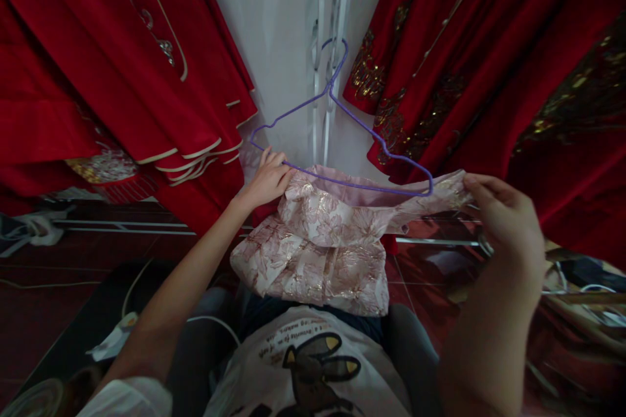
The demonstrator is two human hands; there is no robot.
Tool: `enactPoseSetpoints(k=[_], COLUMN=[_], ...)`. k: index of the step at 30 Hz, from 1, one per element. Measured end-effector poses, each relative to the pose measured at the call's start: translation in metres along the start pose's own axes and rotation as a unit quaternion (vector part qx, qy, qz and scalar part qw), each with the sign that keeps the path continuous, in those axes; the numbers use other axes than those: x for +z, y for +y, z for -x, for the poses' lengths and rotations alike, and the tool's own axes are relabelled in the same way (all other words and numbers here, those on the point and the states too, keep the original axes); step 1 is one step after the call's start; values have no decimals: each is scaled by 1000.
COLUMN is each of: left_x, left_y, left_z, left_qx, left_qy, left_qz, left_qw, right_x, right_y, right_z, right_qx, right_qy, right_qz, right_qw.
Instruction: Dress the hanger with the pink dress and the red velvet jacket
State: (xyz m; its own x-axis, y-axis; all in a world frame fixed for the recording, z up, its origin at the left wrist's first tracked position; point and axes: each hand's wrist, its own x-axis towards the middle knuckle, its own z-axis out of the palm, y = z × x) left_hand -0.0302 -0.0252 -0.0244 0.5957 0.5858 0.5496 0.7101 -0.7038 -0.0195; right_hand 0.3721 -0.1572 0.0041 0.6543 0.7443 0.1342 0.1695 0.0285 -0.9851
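Observation:
A pale pink floral brocade garment (pixel 332 267) with a metallic sheen hangs in front of me, just above my lap. Across its open top edge lies the lower bar of a thin purple clothes hanger (pixel 357 184), whose hook points up and away. My left hand (pixel 268 177) is closed around the left end of that bar, beside the garment's left top corner; whether it also grips the cloth is hard to see. With thumb and fingers, my right hand (pixel 506 212) pinches the tip of a strap-like piece of the garment, stretched out to the right past the hanger.
Red garments with trim (pixel 161 78) hang at the left, and red ones with gold sequins (pixel 469 78) at the right. Between them stands a pale wall or cabinet door (pixel 274 26). White rack bars (pixel 132 227) run low above the tiled floor. Clutter (pixel 587 293) lies at right.

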Motion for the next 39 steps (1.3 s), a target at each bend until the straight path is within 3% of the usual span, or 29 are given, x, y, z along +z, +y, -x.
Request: enactPoseSetpoints(k=[10, 16, 20, 24, 28, 32, 36, 39], left_x=[7, 17, 21, 16, -4, -25, -35, -32], left_y=[10, 32, 56, 63, 36, -14, -57, -71], left_z=[-1, -6, -14, -17, -6, 19, 41, 49], left_qx=[-1, 8, 19, 7, -38, -171, -201, -216], left_qy=[-1, 4, -3, 5, 77, 191, 136, 92], left_qz=[-92, -18, 32, 76, 110, 50, 9, -2], left_qw=[996, 1000, 999, 997, 990, 965, 970, 972], right_x=[17, 47, 82, 105, 106, 102, 103, 105], right_y=[-13, -46, -71, -64, -47, -41, -39, -37], right_z=[13, -11, -25, -37, -45, -53, -60, -60], right_qx=[-137, -299, -345, -356, -351, -370, -371, -376], right_qy=[1, 13, -5, -48, -92, -86, -89, -90], right_qz=[13, 205, 261, 287, 274, 222, 192, 183], right_qw=[991, 932, 902, 888, 891, 898, 904, 904])
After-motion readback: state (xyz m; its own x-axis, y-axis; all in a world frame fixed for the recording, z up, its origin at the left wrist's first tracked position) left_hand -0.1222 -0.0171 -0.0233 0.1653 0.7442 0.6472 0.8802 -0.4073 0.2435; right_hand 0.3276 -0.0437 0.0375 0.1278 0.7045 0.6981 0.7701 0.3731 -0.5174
